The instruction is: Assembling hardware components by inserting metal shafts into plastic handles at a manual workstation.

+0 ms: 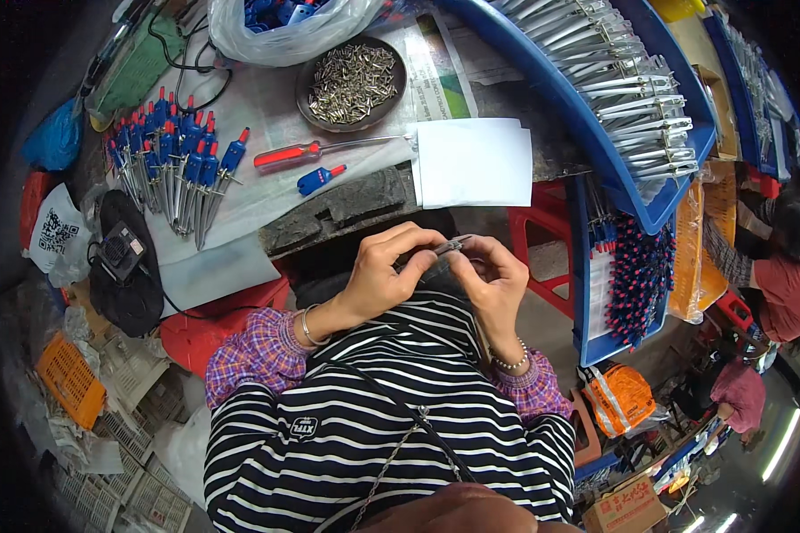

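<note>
In front of my lap, my left hand [393, 266] and my right hand [492, 277] meet with closed fingers. Both pinch a small grey metal part [452, 246] between thumbs and forefingers; the fingers cover much of it, so its exact kind does not show. Just beyond them is the table edge with a worn dark pad [342, 211]. On the table lie a blue piece with a red tip [320, 179], a screwdriver [289, 155] with a red handle, and white paper sheets [474, 163]. A round dark bowl [404, 89] behind them holds many small metal pins.
At left lies a pile of blue-and-red-handled metal tools [182, 164], near a small black fan-like device [121, 250]. A blue tray [636, 191] of metal strips stands at right, above another blue tray [587, 342] of blue-and-red pieces. A red stool [542, 235] stands below. Other people sit far right.
</note>
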{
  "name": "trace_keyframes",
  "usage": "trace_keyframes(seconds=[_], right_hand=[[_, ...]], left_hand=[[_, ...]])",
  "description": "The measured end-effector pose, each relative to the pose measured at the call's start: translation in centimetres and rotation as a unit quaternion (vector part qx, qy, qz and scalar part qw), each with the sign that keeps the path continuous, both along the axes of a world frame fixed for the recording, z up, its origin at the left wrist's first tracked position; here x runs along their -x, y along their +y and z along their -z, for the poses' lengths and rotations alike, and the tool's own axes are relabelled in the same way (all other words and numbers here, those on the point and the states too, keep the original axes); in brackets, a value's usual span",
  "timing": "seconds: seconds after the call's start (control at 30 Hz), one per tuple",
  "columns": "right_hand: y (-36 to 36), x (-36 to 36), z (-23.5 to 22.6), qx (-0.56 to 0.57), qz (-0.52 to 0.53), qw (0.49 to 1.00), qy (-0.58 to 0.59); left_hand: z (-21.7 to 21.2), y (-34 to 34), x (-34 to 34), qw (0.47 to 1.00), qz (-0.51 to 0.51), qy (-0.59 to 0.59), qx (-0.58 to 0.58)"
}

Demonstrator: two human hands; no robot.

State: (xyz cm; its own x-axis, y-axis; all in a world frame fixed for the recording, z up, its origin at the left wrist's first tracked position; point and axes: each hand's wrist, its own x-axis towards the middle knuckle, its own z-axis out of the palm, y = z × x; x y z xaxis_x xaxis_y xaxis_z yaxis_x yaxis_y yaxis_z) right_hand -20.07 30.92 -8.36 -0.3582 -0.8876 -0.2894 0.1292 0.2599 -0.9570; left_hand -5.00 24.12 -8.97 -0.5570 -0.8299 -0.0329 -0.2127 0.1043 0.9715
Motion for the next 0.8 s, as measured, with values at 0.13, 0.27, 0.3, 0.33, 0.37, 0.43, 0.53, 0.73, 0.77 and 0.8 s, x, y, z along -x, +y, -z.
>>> trace_keyframes(seconds=[0.13, 0.27, 0.3, 0.33, 0.37, 0.43, 0.53, 0.73, 0.77, 0.8], right_hand=[[0.1, 0.0, 0.3, -0.022, 0.017, 0.997, -0.065], [-0.4, 0.5, -0.1, -0.052, 0.030, 0.993, -0.105], [-0.6, 0.8, 0.0, -0.055, 0.040, 0.990, -0.123], [-0.7, 0.9, 0.0, -0.058, 0.051, 0.987, -0.140], [-0.7, 0.9, 0.1, -0.058, 0.052, 0.987, -0.140], [-0.7, 1.0, 0.0, -0.066, 0.040, 0.989, -0.122], [-0.6, 0.9, 0.1, -0.057, 0.040, 0.989, -0.134], [-0.3, 0.7, 0.4, -0.050, 0.032, 0.993, -0.102], [-0.2, 0.7, 0.4, -0.050, 0.033, 0.993, -0.102], [-0.2, 0.7, 0.4, -0.050, 0.031, 0.993, -0.105]], left_hand=[[0.1, -0.2, -0.1, 0.999, 0.021, 0.004, -0.035], [0.3, -0.5, -1.3, 0.993, 0.042, -0.009, -0.112], [0.6, -0.3, -1.6, 0.993, 0.063, -0.040, -0.091], [0.7, -0.3, -1.9, 0.992, 0.084, -0.071, -0.069], [0.7, -0.3, -2.0, 0.991, 0.085, -0.071, -0.069], [0.4, -0.3, -2.0, 0.982, 0.121, -0.106, -0.103], [0.4, -0.2, -2.0, 0.985, 0.102, -0.096, -0.099], [0.4, -0.1, -2.2, 0.982, 0.103, -0.145, -0.059], [0.4, -0.1, -2.3, 0.980, 0.110, -0.157, -0.055], [0.4, -0.1, -2.3, 0.980, 0.110, -0.157, -0.055]])
